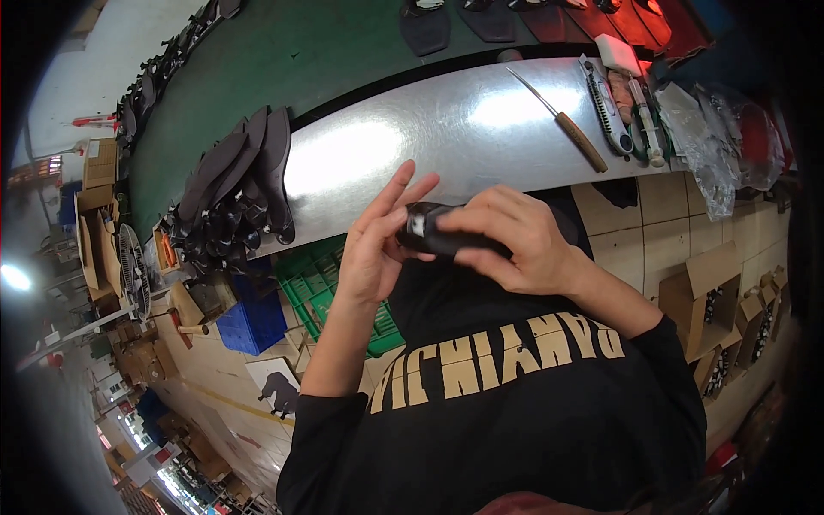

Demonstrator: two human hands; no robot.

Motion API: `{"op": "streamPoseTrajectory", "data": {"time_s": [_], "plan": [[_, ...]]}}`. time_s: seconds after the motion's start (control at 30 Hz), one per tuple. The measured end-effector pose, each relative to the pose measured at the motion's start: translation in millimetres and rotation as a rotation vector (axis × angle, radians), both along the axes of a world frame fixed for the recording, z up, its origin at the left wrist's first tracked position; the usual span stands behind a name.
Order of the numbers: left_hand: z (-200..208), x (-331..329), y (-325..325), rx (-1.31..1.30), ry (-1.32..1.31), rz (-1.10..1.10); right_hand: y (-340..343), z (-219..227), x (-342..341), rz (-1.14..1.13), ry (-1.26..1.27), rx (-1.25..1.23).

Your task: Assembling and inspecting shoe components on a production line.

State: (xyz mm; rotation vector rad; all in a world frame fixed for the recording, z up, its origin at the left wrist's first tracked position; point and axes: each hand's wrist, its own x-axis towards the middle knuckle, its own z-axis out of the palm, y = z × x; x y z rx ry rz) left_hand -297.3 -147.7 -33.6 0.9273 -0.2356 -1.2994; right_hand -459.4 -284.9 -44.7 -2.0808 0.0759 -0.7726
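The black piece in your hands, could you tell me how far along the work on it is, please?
Done: cannot tell. In hand: both the left hand and right hand grip one black piece over the metal bench. Left: a stack of black pieces waits; the knife lies untouched.

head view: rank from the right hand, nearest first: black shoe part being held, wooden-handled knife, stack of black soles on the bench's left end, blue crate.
From the right hand:
1. Black shoe part: in its grip, the left hand also on it.
2. Wooden-handled knife: on the metal bench, up and to the right.
3. Stack of black soles: bench's left end.
4. Blue crate: on the floor, lower left.
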Motion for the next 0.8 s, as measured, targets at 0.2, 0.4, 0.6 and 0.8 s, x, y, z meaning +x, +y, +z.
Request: {"op": "streamPoseTrajectory", "data": {"time_s": [0.2, 0.4, 0.6, 0.8], "plan": [[-12, -4, 2, 0.302, -0.369, -0.078, 4, -7, -5, -0.142, 0.112, 0.055], [-18, -11, -2, 0.294, -0.46, -0.08, 7, -8, 0, -0.147, 0.059, -0.035], [-19, -18, 0, 0.3, -0.485, -0.079, 8, -17, -1, -0.18, 0.114, 0.014], [-18, -14, 3, 0.318, -0.567, -0.238, 5, -18, -3, -0.15, 0.183, 0.191]]}}
